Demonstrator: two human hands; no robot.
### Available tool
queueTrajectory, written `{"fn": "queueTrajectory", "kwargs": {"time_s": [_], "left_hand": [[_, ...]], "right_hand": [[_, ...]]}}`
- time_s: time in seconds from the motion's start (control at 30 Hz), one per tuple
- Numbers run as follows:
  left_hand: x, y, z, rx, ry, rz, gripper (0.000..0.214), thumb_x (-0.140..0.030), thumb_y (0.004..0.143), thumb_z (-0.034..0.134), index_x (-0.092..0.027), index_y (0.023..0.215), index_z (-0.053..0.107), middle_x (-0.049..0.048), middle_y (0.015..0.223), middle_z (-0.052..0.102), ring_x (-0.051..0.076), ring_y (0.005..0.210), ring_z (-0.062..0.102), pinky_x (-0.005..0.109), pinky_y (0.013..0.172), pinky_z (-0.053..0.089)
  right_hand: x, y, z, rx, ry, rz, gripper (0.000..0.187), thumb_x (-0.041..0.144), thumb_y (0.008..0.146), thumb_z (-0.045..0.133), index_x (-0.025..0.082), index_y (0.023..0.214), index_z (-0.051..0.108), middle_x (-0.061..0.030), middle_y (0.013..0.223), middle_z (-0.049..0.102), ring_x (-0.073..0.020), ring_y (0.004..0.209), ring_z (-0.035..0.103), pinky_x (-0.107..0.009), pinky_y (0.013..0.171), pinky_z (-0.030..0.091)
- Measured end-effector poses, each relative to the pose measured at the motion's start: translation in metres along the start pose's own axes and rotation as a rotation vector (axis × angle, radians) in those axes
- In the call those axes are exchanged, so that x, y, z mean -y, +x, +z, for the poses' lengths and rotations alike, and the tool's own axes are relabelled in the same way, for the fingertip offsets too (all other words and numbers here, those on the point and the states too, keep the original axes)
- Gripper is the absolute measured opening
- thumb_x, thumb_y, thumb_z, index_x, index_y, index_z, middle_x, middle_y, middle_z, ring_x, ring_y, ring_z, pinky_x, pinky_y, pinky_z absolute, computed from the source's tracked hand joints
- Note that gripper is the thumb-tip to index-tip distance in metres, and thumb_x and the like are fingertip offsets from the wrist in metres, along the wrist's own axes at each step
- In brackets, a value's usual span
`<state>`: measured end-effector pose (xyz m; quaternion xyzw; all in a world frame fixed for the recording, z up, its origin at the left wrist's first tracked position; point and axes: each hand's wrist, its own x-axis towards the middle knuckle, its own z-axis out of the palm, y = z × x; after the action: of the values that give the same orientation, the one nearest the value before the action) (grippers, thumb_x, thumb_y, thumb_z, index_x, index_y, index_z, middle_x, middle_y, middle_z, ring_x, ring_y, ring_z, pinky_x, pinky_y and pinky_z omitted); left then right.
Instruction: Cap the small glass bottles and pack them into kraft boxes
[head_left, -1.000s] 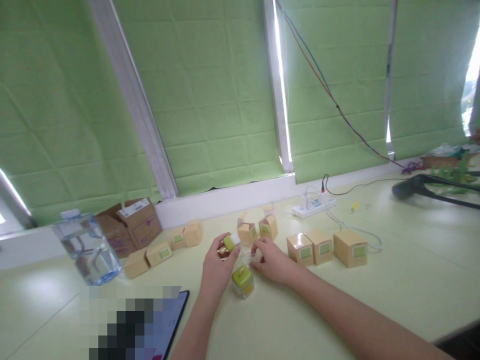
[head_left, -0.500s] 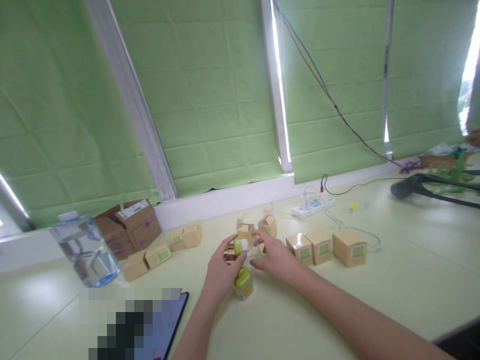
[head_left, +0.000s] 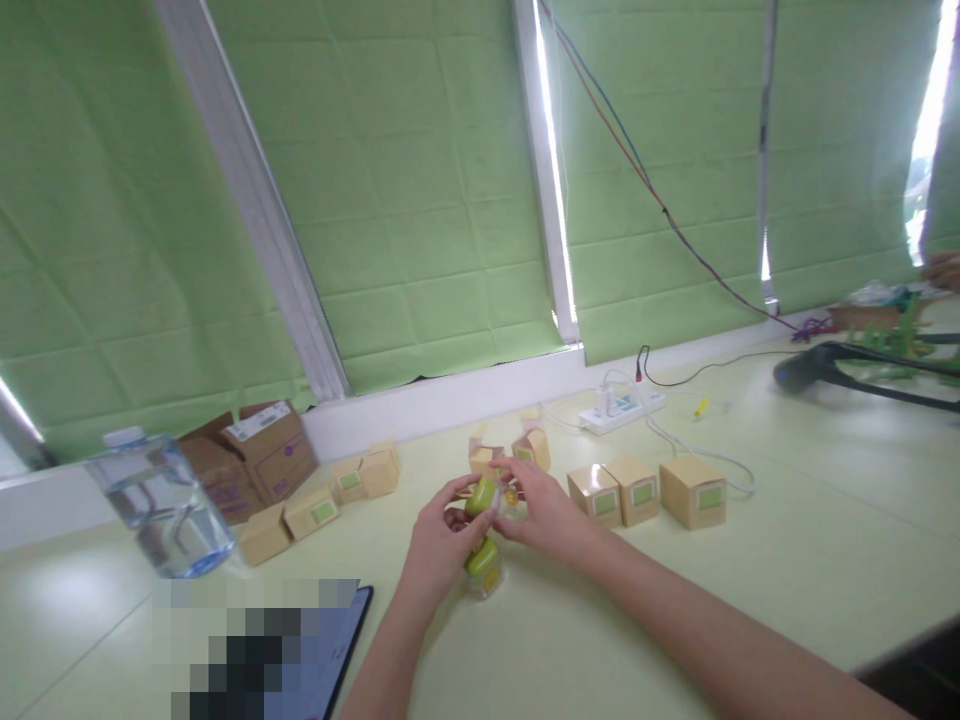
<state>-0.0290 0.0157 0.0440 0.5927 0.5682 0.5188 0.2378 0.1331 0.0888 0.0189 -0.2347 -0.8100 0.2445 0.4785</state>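
Observation:
My left hand (head_left: 444, 530) is closed on a rounded green lid (head_left: 480, 497) with a white inner side. My right hand (head_left: 541, 512) grips a small clear jar (head_left: 511, 500) with a yellow mark, its thumb and fingers on either side. The jar's mouth is against or very close to the lid; I cannot tell whether they are joined. Just below my left hand, a second clear jar (head_left: 484, 580) with a green lid and a yellow label stands on the table. Behind my hands are two small cardboard boxes (head_left: 531, 452) with their flaps up.
Several closed tan boxes (head_left: 694, 493) with green labels stand to the right, and more (head_left: 311, 512) to the left. A large water bottle (head_left: 161, 505), a brown carton (head_left: 259, 455), a tablet (head_left: 330, 650), a white power strip (head_left: 621, 412) and a black headset-like frame (head_left: 825, 368) also lie about.
My right hand has closed in leftward with the clear jar, bringing it up to the lid in my left hand. The lid has turned slightly. The whole view has shifted a little.

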Motion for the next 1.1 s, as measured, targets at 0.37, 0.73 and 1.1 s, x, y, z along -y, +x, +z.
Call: {"fn": "queueTrajectory", "kwargs": {"time_s": [0.37, 0.73, 1.1], "left_hand": [[-0.011, -0.001, -0.001, -0.039, 0.02, 0.039, 0.047, -0.03, 0.068, 0.077, -0.02, 0.111, 0.06, 0.0051, 0.098, 0.069, 0.017, 0.077, 0.066, 0.024, 0.06, 0.053], [-0.009, -0.001, -0.002, 0.054, -0.06, 0.044, 0.046, -0.038, 0.076, 0.073, -0.018, 0.116, 0.063, 0.0088, 0.109, 0.07, 0.02, 0.088, 0.07, 0.03, 0.077, 0.055], [-0.013, -0.001, -0.007, -0.041, -0.134, 0.039, 0.046, -0.039, 0.072, 0.077, -0.014, 0.109, 0.066, 0.0096, 0.102, 0.075, 0.021, 0.091, 0.07, 0.032, 0.084, 0.055]], "right_hand": [[0.01, -0.001, -0.005, 0.023, -0.031, 0.016, 0.067, 0.018, 0.069, 0.073, 0.023, 0.131, 0.05, -0.007, 0.112, 0.052, -0.0225, 0.104, 0.055, -0.039, 0.096, 0.046], [0.01, -0.002, -0.007, -0.015, -0.01, -0.013, 0.057, 0.017, 0.069, 0.077, 0.025, 0.122, 0.058, -0.0052, 0.115, 0.052, -0.0201, 0.105, 0.057, -0.036, 0.096, 0.047], [0.017, 0.001, -0.011, -0.044, 0.026, -0.023, 0.052, 0.017, 0.069, 0.079, 0.027, 0.117, 0.062, -0.0039, 0.112, 0.058, -0.0206, 0.105, 0.058, -0.036, 0.094, 0.048]]}}
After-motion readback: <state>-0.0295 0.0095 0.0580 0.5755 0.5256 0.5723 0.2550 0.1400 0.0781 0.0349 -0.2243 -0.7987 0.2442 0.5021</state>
